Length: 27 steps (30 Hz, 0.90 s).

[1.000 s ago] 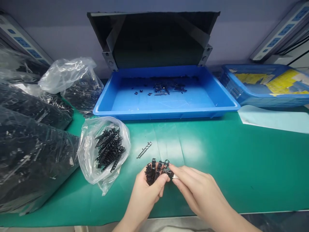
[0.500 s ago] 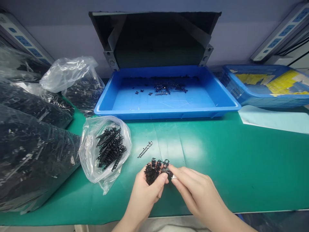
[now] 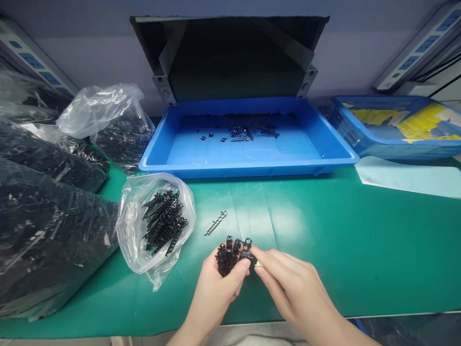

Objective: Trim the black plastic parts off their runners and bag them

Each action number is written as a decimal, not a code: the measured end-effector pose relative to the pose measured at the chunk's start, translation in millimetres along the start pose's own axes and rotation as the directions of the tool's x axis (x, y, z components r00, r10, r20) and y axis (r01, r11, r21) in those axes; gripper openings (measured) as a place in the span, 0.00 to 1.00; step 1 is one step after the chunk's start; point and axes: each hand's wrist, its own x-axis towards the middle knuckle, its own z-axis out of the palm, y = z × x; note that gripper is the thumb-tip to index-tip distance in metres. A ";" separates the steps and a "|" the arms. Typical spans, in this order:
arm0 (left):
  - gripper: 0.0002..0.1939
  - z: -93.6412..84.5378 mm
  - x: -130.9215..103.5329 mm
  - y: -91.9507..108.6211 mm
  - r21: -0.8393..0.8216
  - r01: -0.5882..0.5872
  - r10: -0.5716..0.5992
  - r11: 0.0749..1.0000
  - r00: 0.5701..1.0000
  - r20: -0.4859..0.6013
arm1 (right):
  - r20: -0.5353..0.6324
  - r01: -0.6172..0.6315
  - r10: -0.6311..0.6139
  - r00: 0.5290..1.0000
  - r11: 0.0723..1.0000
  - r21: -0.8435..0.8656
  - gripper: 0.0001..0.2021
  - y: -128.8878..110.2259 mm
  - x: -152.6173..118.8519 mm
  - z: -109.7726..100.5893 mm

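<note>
Very little has just changed: our two hands stay together over the bench (image 3: 324,240), which suggests fine work at one spot. The fingers of our left hand (image 3: 218,290) are closed around a cluster of black parts (image 3: 225,262). Those of our right hand (image 3: 302,283) are narrow, touching the cluster's right end; we cannot tell whether they grip it. One loose strip (image 3: 216,223) lies just beyond, between the cluster and the blue tray (image 3: 248,171), with the open bag (image 3: 187,194) of parts to its left.

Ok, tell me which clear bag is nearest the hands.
The bag just left of the left hand, its mouth spread wide around loose black parts; the other bags sit farther left or behind.
</note>
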 end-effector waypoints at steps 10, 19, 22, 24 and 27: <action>0.16 0.5 -0.8 -0.9 0.026 0.000 0.000 1.000 1.000 -0.003 | 0.036 0.008 -0.009 0.999 0.999 0.038 0.15 -0.3 -1.9 -2.3; 0.16 3.0 -2.8 1.9 0.053 -0.004 0.003 0.999 1.000 0.013 | 0.048 0.016 -0.017 0.999 0.999 0.038 0.16 2.2 -0.7 -4.1; 0.17 1.0 -0.9 -1.2 0.057 -0.013 0.012 0.998 1.000 0.018 | 0.034 0.008 -0.009 0.999 0.999 0.033 0.16 1.7 -0.8 -3.2; 0.16 -1.2 0.9 -3.5 0.073 -0.026 0.023 0.997 0.999 0.044 | 0.025 0.000 -0.001 1.000 1.000 0.031 0.16 1.1 -1.4 -1.8; 0.15 -4.0 2.9 -6.3 0.104 -0.054 0.046 0.993 0.995 0.083 | 0.011 -0.009 0.009 1.000 0.999 0.033 0.16 0.4 -3.3 0.5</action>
